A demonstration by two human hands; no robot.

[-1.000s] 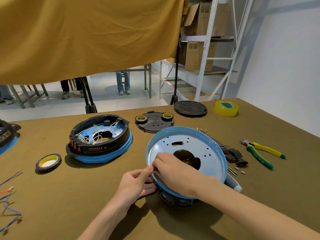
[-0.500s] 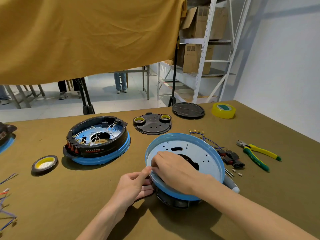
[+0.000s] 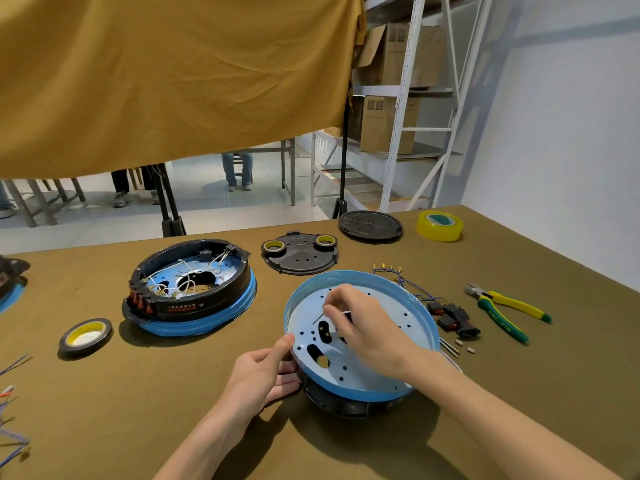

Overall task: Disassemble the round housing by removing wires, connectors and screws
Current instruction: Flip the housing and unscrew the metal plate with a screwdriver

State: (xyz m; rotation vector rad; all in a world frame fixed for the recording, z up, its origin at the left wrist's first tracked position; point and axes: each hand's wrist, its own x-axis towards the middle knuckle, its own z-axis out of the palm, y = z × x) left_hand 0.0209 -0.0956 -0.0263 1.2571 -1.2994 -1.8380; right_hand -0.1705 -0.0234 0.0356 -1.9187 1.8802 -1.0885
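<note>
Pulling a thin piece out of the blue round housing

The round housing [image 3: 360, 336] sits tilted on the olive surface [image 3: 104, 410], near the front edge, its pale perforated plate facing up. The left hand [image 3: 263, 375] steadies its near rim, thumb on the blue edge and fingers curled against the dark underside. The right hand [image 3: 360, 327] hovers over the plate, fingers pinched narrowly on a thin metal sliver [image 3: 320, 317], probably a screw or pin, too small to tell. Next it likely needs setting aside near the loose wires and connectors [image 3: 450, 317] beside the pliers [image 3: 505, 308].
</note>
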